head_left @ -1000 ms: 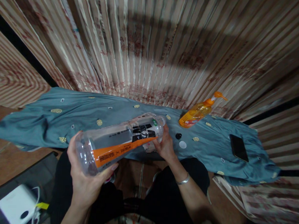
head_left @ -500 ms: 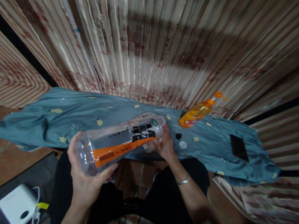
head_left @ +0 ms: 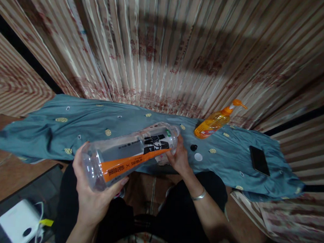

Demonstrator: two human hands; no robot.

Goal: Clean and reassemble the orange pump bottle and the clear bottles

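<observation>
A large clear plastic bottle (head_left: 130, 154) with an orange and black label lies tilted between my hands, its neck end up and to the right. My left hand (head_left: 91, 194) is wrapped round its base end. At the neck end, my right hand (head_left: 179, 155) grips the bottle from below, its fingers partly hidden. Just right of that hand, a small black object (head_left: 193, 147) and a white disc (head_left: 198, 157) lie on the cloth. Something pale and crumpled (head_left: 162, 159) shows partly beneath the bottle.
The blue-green cloth (head_left: 88, 119) covers a narrow surface. On it stand an orange pump bottle (head_left: 212, 125) at the back right and a black phone (head_left: 259, 160) farther right. Striped curtains (head_left: 160, 45) hang behind. A white device (head_left: 19, 221) with cables sits at lower left.
</observation>
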